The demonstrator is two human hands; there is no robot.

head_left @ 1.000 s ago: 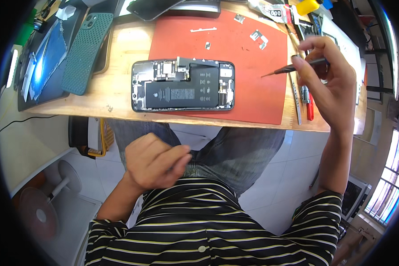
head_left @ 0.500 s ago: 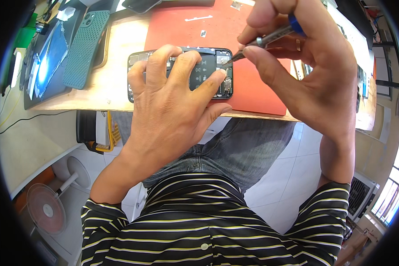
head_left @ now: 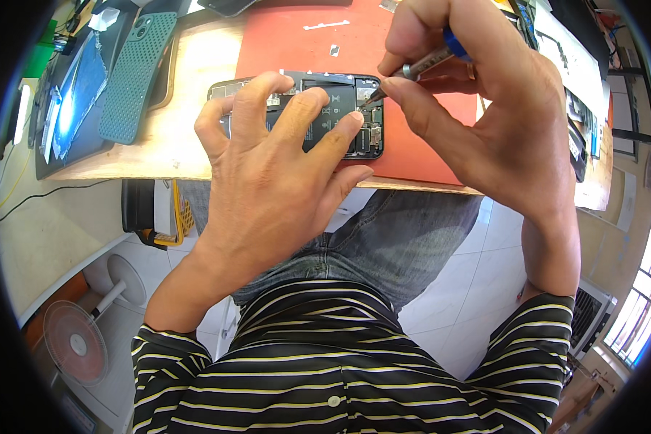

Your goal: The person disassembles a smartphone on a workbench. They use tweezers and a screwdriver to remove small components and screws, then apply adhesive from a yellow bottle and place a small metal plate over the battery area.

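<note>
An opened smartphone lies sideways on an orange-red mat, its black battery and small metal parts exposed. My left hand is spread over the phone from the near side, with fingertips on it and the index finger near its right-end parts. The thumb sticks out past the phone's near edge. In my right hand, closed in a pinch, is a screwdriver with a metal shaft and a blue part. It slants down to the left, tip at the phone's upper right inside. Whether the tip sits on a screw, I cannot tell.
The orange-red mat covers part of the wooden table. A white strip and a tiny metal piece lie beyond the phone. At left stand a green perforated phone case and a shiny blue sheet. Papers lie at right.
My right hand and the screwdriver have moved slightly left, bringing the tip further over the phone's inside. The left hand has shifted slightly left, and the phone is turned a little.
</note>
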